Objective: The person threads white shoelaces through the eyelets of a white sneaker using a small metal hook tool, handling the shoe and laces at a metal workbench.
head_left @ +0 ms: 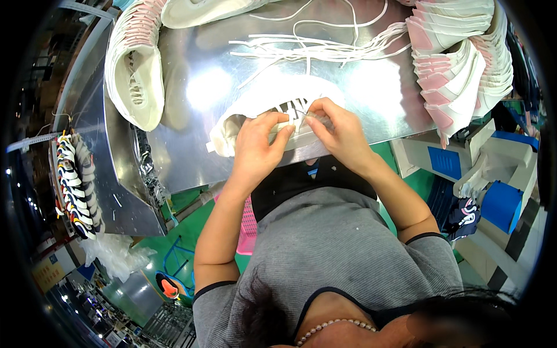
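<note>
A white shoe upper [249, 105] lies on its side near the front edge of the metal table, its opening toward the left. White shoelace [298, 120] runs across its eyelets. My left hand [260, 144] rests over the upper, thumb and forefinger pinching at the lace. Close beside it, my right hand [342, 132] is closed in a pinch over the eyelet rows. A thin dark sliver, perhaps a tool, shows at its fingertips; its kind is too small to make out.
Loose white laces [325, 49] are spread across the metal table [371, 110]. Nested white and pink uppers [447, 75] are stacked at the right, with another row [136, 87] at the left. A pink basket [248, 226] sits below the table.
</note>
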The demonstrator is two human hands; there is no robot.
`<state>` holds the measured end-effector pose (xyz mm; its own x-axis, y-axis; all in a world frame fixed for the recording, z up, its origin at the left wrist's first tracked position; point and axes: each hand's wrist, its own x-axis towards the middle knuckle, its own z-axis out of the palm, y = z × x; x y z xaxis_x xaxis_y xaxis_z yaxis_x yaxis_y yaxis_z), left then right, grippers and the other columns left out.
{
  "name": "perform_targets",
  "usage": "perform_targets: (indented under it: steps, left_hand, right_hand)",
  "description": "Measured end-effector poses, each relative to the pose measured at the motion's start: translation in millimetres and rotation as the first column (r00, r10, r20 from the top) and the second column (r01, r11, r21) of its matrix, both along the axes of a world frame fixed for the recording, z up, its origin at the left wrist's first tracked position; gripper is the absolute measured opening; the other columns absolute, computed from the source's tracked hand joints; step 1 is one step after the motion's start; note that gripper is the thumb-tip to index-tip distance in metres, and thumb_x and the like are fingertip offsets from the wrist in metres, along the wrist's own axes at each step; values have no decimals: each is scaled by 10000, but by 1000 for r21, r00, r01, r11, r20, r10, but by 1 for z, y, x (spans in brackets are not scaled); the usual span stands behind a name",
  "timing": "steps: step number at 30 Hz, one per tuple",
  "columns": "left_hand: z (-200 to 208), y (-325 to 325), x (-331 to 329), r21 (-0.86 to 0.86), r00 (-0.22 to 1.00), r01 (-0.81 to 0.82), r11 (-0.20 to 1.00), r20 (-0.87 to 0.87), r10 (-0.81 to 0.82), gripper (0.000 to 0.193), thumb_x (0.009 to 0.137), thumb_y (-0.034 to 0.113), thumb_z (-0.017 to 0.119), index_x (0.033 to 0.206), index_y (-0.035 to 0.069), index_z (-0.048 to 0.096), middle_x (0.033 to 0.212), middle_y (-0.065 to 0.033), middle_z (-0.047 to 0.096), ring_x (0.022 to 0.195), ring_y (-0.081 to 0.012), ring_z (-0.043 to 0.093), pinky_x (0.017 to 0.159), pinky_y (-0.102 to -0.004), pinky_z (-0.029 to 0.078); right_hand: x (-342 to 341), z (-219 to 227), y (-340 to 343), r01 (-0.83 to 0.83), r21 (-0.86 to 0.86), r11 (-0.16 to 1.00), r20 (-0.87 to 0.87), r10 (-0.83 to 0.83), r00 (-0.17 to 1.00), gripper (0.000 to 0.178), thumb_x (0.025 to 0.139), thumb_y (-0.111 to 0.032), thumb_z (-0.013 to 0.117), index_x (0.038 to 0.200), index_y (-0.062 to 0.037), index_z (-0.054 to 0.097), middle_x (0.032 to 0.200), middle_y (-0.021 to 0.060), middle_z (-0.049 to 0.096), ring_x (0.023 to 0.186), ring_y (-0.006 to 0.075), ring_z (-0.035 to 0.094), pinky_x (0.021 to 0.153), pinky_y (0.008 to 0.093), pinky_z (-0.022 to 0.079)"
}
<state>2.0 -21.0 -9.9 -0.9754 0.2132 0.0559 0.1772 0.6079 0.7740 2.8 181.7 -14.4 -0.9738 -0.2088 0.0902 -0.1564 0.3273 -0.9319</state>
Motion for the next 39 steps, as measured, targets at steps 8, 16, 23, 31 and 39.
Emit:
perform_targets:
  steps: [8,16,23,31,39]
  left_hand:
    - [6,12,3,-66,1000,-17,998,-16,16,255,806,198,796,929,6,682,862,-152,688,826,-301,659,761,-370,490]
    - [9,19,4,-175,991,-97,980,-103,80,287,788,249,807,848,18,647,799,-145,650,783,-331,626,718,-402,472]
    - [1,25,11,-111,978,-38,993,-209,14,223,780,157,804,821,29,626,758,-124,593,740,-327,586,675,-408,443]
    - [-6,21,29,-170,898,1,985,-434,-76,183,731,50,771,834,65,620,743,-83,534,717,-289,546,611,-392,427]
    - [-2,12,38,-245,810,-1,969,-569,-143,205,695,-25,774,837,51,648,712,-63,538,670,-256,541,584,-373,426]
  right_hand:
    - [1,-6,-2,59,-11,998,-59,-60,996,149,960,-125,642,1069,-44,582,878,135,711,603,228,681,543,331,511]
    - [30,2,11,24,15,1000,182,-26,983,174,965,-155,649,1049,-25,568,839,146,693,718,299,684,630,376,503]
    - [28,-1,9,49,81,995,158,-61,986,147,951,-141,650,1008,-30,571,793,144,678,695,325,664,623,386,495]
    - [34,-8,-2,19,170,985,97,-36,995,212,958,-206,634,1087,-53,565,858,159,697,760,387,670,676,449,514]
    - [21,61,45,-54,127,990,-70,63,996,355,812,48,670,1136,-98,663,826,82,689,696,205,680,633,316,526]
